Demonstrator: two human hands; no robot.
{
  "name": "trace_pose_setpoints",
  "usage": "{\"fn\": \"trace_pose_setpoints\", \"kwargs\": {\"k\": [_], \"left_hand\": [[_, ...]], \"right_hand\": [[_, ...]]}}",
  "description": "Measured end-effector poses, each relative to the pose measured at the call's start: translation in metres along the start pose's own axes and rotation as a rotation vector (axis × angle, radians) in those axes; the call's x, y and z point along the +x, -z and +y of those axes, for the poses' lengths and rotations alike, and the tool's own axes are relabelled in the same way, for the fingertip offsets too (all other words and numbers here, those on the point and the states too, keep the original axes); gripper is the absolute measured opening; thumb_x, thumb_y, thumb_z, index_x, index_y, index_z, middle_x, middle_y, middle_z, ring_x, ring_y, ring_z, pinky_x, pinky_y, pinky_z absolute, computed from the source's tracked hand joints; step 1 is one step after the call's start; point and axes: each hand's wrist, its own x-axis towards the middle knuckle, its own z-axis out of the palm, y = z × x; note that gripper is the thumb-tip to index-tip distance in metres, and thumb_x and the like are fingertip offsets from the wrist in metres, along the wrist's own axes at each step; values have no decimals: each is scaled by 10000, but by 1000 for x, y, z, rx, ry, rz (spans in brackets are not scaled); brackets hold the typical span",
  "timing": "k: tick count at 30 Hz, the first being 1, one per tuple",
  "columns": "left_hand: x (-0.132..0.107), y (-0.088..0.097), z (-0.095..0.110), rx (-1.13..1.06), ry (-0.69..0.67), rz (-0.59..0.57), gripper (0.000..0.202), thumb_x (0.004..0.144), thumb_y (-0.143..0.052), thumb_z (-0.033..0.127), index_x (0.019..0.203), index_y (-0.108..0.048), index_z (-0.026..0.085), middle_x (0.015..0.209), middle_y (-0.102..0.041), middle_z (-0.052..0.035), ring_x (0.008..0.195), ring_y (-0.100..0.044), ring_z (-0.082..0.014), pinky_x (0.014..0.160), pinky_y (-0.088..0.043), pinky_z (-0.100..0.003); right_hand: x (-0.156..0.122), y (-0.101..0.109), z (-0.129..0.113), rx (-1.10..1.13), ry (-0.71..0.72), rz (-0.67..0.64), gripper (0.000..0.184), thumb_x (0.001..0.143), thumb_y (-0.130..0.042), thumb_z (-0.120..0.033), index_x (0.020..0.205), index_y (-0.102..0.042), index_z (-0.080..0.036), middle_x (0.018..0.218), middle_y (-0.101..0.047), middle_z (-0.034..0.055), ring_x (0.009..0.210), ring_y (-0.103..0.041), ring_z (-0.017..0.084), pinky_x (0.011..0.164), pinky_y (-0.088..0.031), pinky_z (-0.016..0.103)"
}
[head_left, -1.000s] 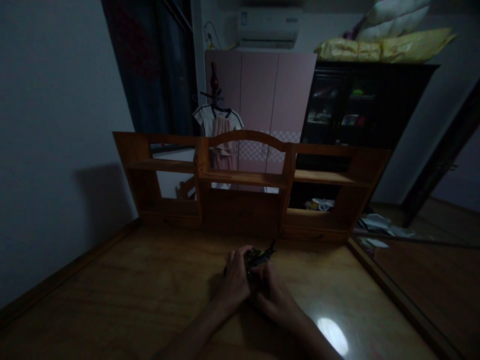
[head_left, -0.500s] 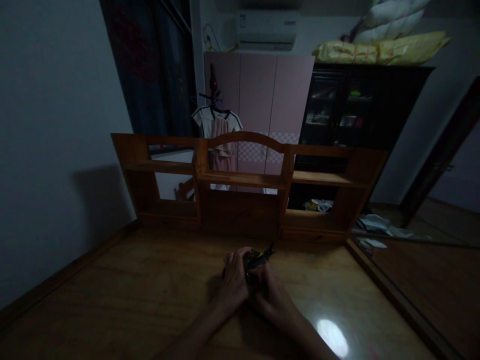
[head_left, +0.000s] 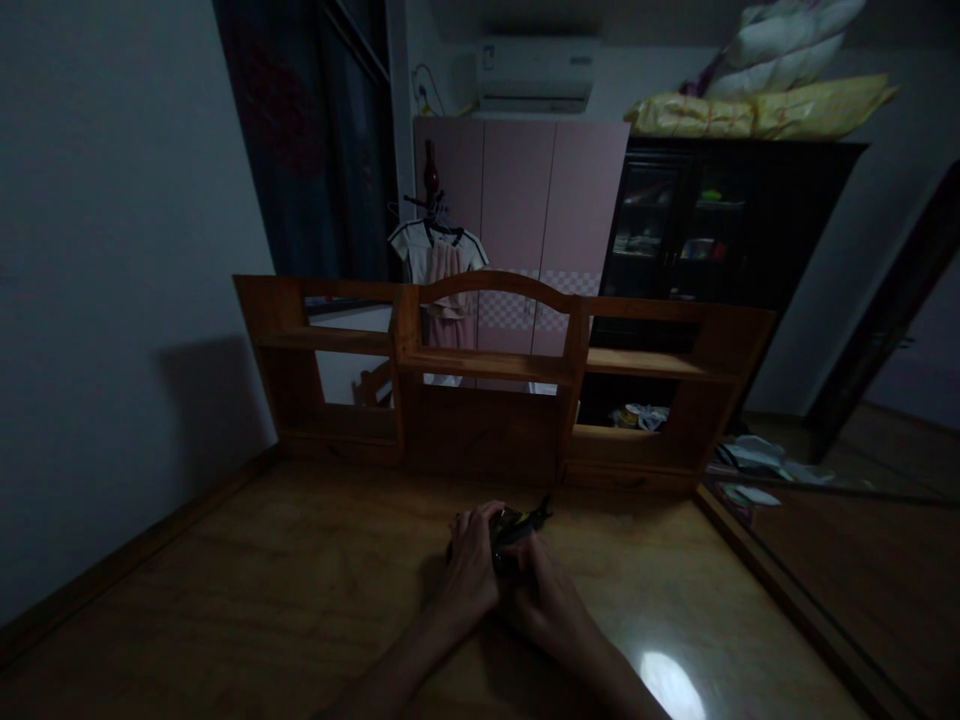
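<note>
Low over the wooden tabletop [head_left: 360, 560], my two hands meet around a small dark object with yellow patches [head_left: 517, 522]. Its kind is hard to make out in the dim light; a thin pronged tip sticks out toward the upper right. My left hand [head_left: 472, 550] is closed on its left side, fingers curled over it. My right hand [head_left: 540, 585] is closed in a pinch at its near right side. The palms and fingers cover much of the object's lower part.
A wooden shelf unit [head_left: 491, 367] with open compartments stands along the table's far edge. A white wall [head_left: 112, 300] borders the left side. A raised wooden rim [head_left: 780, 590] runs along the right. Beyond are a pink wardrobe [head_left: 517, 190] and a dark cabinet [head_left: 780, 220].
The whole view has shifted slightly downward in the picture as the head tilts. Both hands keep their grip on the dark object, with hardly any movement of the fingers.
</note>
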Motion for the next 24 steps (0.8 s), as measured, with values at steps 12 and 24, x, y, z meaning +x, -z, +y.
{"fn": "trace_pose_setpoints", "kwargs": {"k": [12,24], "left_hand": [[2,-7,-5,95,18,-62,477,775,-574,155,1226,-432,216,1202,-527,-72,1074,-445,-253,971,-359,-443],[3,-5,-1,94,12,39,655,637,-589,59,1251,-401,191,1229,-488,-85,1126,-419,-261,991,-364,-443]], "right_hand": [[-1,-6,20,-129,37,-69,529,751,-398,8,1253,-420,-157,1181,-554,143,1125,-501,271,979,-434,474],[7,-3,13,-310,133,-96,551,809,-444,-16,1348,-374,-109,1267,-538,137,1259,-400,265,1123,-259,561]]}}
